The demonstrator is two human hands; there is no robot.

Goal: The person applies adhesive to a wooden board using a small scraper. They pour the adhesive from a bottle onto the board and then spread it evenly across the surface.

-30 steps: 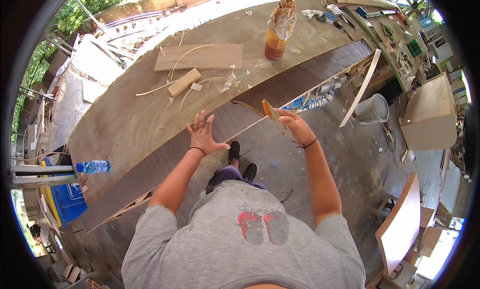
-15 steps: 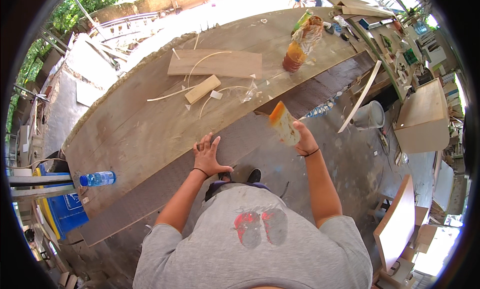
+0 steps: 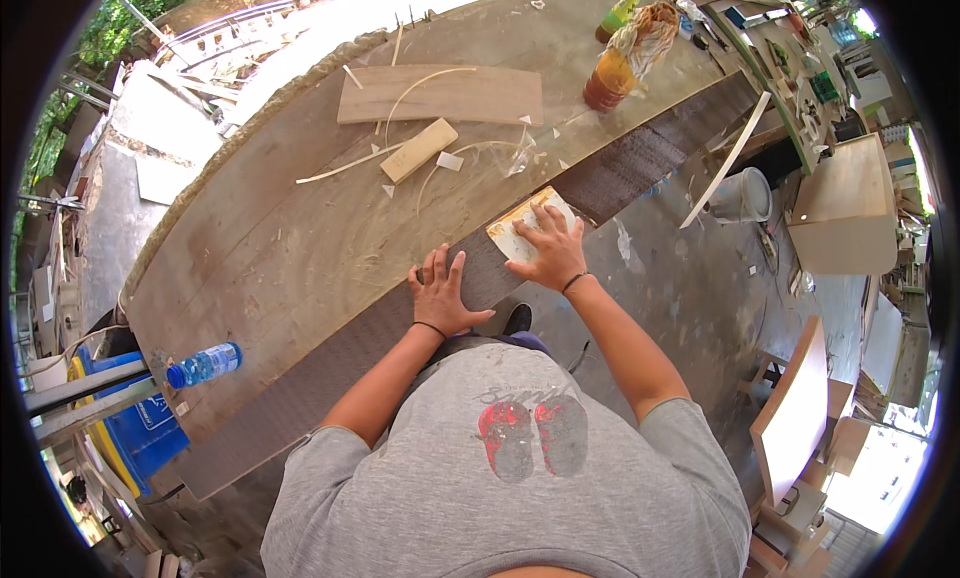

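Observation:
My right hand [image 3: 552, 248] is pressed over a pale flat pad [image 3: 508, 240] with orange-brown stains, its fingers bent across the top. The pad lies face down on a long dark board [image 3: 300, 408] running along the near edge of the bench. Further up right, the board [image 3: 660, 143] looks darker and shinier than the stretch near my left hand. My left hand [image 3: 445, 293] rests on the board's near edge, fingers spread and thumb out, holding nothing. A plastic bottle of orange-brown liquid [image 3: 608, 83] stands beyond the board, something crumpled at its top.
On the wooden bench [image 3: 270, 248] lie a thin panel [image 3: 440, 95], a small wood block [image 3: 420, 150] and curved strips. A blue-capped water bottle [image 3: 205, 364] lies at left, near a blue bin [image 3: 140, 428]. A grey bucket [image 3: 742, 196] and a tilted panel [image 3: 790, 408] stand right.
My right hand has brought the pad from the air down and left onto the dark board. My left hand still rests on the board, and the view has shifted slightly.

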